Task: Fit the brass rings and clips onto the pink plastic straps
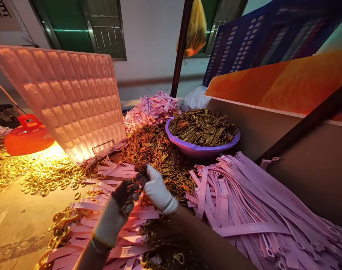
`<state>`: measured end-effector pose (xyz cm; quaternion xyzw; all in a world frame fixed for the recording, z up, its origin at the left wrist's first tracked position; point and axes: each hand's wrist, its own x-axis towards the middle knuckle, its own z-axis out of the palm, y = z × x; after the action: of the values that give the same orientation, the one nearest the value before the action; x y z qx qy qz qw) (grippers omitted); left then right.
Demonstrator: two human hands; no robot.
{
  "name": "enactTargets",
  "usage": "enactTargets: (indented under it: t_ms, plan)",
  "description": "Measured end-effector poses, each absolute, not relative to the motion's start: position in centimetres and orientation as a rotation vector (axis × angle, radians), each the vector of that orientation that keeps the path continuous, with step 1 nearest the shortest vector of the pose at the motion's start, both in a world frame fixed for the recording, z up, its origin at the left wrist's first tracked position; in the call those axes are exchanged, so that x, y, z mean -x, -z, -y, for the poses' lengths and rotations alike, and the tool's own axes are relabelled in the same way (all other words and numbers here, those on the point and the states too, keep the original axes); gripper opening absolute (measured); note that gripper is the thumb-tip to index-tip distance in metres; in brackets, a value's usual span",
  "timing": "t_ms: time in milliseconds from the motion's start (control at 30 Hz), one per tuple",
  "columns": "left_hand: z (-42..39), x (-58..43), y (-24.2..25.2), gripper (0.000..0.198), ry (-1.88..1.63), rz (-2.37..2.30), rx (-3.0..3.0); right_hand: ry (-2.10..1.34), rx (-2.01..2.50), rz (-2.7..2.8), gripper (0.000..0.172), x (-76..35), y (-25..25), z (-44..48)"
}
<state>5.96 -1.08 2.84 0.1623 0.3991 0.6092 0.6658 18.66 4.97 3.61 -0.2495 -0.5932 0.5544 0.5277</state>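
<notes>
Fingers (150, 173) of right hand (159, 192) and left hand (114, 213) are pinched narrow around 1 small metal piece (139, 179), over the pink strips (123, 172) beside the ring heap (156, 150) on the bench (16, 221). It looks like a fitting step, and the next move calls for fine alignment.

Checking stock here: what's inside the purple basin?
The purple basin is heaped with dark gold metal pieces. Its bottom and anything beneath the heap are covered.
</notes>
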Motion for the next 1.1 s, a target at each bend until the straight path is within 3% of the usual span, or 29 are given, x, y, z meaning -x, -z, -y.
enactTargets:
  t_ms: [100, 400, 567, 767, 900, 1100]
  plan:
    - [1.0, -6.5, -2.0, 0.030, -1.428, -0.890, -0.390, -1.196, 0.610, 1.571, 0.042, -18.4, -3.4, -4.2]
    - [1.4, -4.0, -2.1, 0.005, -1.167, -0.847, -0.306, -0.865, 0.640, 2.061, 0.024, -21.3, -3.5, -6.2]
    - [1.7, -4.1, -1.3, 0.023, -1.101, -1.093, -0.447, -0.717, 0.533, 2.385, 0.016, -21.0, -3.7, -5.1]
    - [1.4, -2.8, -4.3, 0.050, -1.025, -1.256, -1.072, -0.217, 0.966, 2.773, 0.021, -21.1, -8.0, -4.8]
    - [0.7, -2.0, -6.6, 0.048, -0.904, -1.268, -1.315, -0.066, 0.881, 3.008, 0.020, -20.8, -11.6, -5.8]
    - [-0.1, -3.4, -7.3, 0.036, -0.985, -1.240, -0.881, -0.045, 0.878, 2.898, 0.023, -20.8, -11.4, -6.6]
